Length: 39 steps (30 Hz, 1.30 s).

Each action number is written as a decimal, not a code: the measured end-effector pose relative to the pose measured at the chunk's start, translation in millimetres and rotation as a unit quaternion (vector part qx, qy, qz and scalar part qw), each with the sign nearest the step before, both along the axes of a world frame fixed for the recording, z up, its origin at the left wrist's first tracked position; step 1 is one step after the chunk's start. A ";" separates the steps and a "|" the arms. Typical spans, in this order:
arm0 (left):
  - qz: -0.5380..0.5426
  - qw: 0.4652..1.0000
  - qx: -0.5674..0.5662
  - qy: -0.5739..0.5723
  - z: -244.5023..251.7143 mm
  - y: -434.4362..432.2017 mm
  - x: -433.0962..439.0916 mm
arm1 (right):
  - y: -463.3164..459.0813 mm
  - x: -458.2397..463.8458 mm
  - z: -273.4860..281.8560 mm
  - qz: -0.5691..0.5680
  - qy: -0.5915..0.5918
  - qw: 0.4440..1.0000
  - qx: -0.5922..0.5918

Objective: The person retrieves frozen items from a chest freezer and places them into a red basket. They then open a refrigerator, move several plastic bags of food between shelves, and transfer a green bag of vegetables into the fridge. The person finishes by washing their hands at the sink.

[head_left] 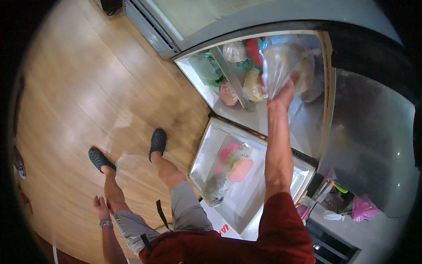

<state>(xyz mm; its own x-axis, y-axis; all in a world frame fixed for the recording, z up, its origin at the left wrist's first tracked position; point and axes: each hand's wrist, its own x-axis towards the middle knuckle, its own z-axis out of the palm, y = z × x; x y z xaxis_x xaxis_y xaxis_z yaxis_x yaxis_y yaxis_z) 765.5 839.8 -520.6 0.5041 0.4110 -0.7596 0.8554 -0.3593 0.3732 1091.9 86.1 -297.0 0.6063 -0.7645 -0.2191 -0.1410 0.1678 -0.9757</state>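
My right hand [284,95] reaches into an open refrigerator compartment [310,132] and grips a clear plastic bag [280,62]. The bag's contents are blurred. Beside it in the compartment lie a yellowish wrapped bundle [253,85], a pale bagged item [234,51] and a red package [254,51]. A clear divider [227,76] separates these from leafy greens [216,79] and a pink wrapped item [228,94]. My left hand [101,208] hangs beside my leg over the floor, holding nothing, with a metal-banded watch [106,223] on its wrist.
The open white door [245,211] lies between me and the compartment. Its inner side holds bagged greens [216,189] and a pink container [241,170]. At right, a counter [357,231] bears a pink plastic bag [364,208]. Wooden flooring [82,82] spreads to the left.
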 end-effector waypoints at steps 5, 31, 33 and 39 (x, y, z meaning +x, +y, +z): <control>-0.102 0.990 0.040 0.086 24.6 -8.8 -31.1 | -61.4 73.9 0.3 -0.156 0.015 0.986 -0.054; -0.176 0.975 0.110 0.073 7.7 -35.2 -26.9 | -158.2 -66.3 -11.3 0.027 0.363 0.385 -0.848; -0.216 0.967 0.119 0.065 6.7 -33.2 -24.9 | -161.2 -77.5 -8.5 -0.005 0.394 0.450 -0.801; -0.217 0.966 0.128 0.053 14.5 -40.1 -21.5 | -190.4 -97.2 -16.7 -0.137 0.286 0.606 -0.730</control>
<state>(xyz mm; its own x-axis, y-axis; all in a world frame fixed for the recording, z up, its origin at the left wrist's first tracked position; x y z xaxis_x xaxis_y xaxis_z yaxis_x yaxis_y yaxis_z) 744.1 799.7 -506.1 0.5963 0.3599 -0.7176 0.6324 -0.7611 0.1439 994.7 -104.4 -313.7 0.5573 -0.4522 0.6964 -0.6881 -0.7210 0.0825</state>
